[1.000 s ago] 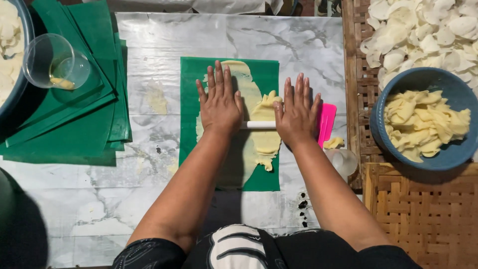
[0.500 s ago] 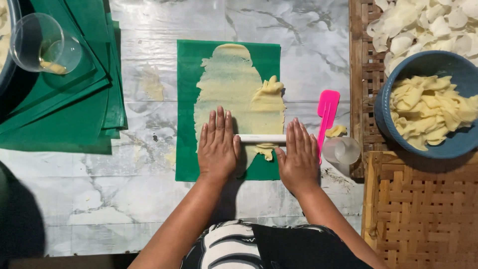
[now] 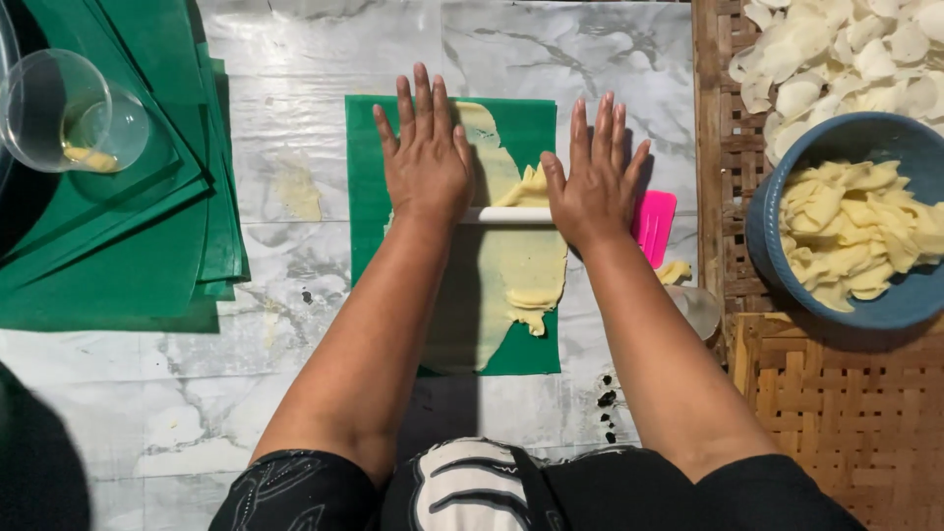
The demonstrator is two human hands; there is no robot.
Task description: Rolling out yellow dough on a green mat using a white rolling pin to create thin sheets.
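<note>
Both palms, left hand [image 3: 425,157] and right hand [image 3: 593,182], fingers spread flat, pushed white roller [image 3: 506,214] forward since 0.5 s ago; dough [image 3: 526,270] spreading thinner on green sheet [image 3: 369,197].

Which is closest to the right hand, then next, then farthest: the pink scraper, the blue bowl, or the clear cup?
From the right hand, in the head view:
1. Pink scraper, just to its right, partly tucked under the hand's edge.
2. Blue bowl of pale yellow pieces, farther right on the woven mat.
3. Clear cup, far left on the stack of green sheets.
</note>
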